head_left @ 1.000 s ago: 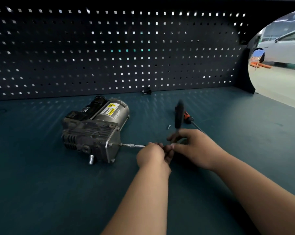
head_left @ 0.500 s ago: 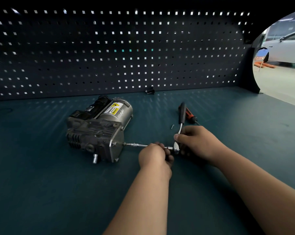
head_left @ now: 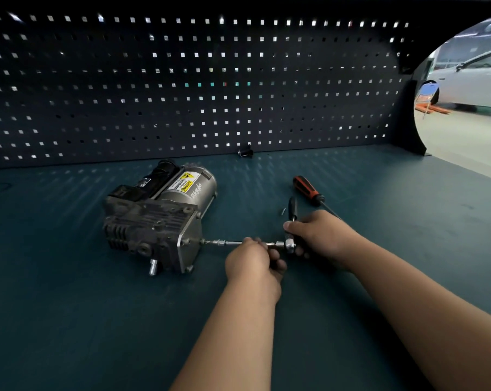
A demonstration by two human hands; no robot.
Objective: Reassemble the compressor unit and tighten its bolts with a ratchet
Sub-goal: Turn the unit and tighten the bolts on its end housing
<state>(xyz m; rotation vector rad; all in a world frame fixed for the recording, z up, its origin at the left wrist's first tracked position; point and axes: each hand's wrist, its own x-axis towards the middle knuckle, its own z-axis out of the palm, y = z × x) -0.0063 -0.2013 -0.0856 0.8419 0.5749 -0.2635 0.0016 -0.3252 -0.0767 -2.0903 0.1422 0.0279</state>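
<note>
Left grip (head_left: 252, 261): clenched round slim steel extension bar (head_left: 214, 242).
Right grip (head_left: 320, 235): grasping black-handled ratchet (head_left: 292, 207).
Bar tip: meets grey metal compressor (head_left: 154, 221).

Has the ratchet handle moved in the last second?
Yes. The ratchet handle overlapped the screwdriver grip before; now its tip sits lower in view, clear of it.

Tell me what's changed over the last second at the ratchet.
The right hand shifted its grip on the ratchet and swung the handle, which now looks shorter and clear of the screwdriver. The left hand still holds the extension bar against the compressor, which has not moved.
</note>
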